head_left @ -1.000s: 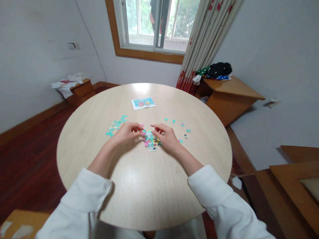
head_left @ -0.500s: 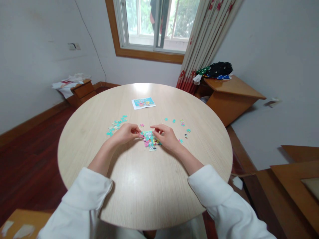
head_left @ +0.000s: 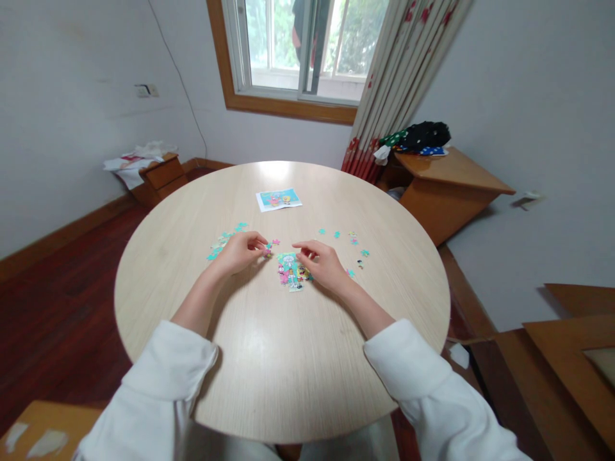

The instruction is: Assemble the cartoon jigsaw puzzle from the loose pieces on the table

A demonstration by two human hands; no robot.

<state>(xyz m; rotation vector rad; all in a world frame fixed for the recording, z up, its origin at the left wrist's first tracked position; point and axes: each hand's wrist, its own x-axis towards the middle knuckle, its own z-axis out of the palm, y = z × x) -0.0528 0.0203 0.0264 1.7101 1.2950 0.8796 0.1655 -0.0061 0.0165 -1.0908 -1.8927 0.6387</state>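
In the middle of the table a partly joined jigsaw puzzle lies flat, showing cartoon figures on teal. My left hand is to the left of it, thumb and fingertips pinching a small pink and teal puzzle piece. A loose pink piece lies just beyond those fingertips. My right hand hovers over or rests at the puzzle's upper right side. Its index finger and thumb are apart with nothing visible between them; the other fingers are partly hidden and cover some of the puzzle's right edge.
Several loose teal pieces lie in a cluster at the left. More scattered pieces lie to the right. A picture sheet rests farther back on the round table. Beyond the table are a window and a wooden cabinet.
My left hand has drawn back left from the joined puzzle, with the pink and teal piece in its fingers. My right hand has stayed nearly in place. The camera has shifted slightly.
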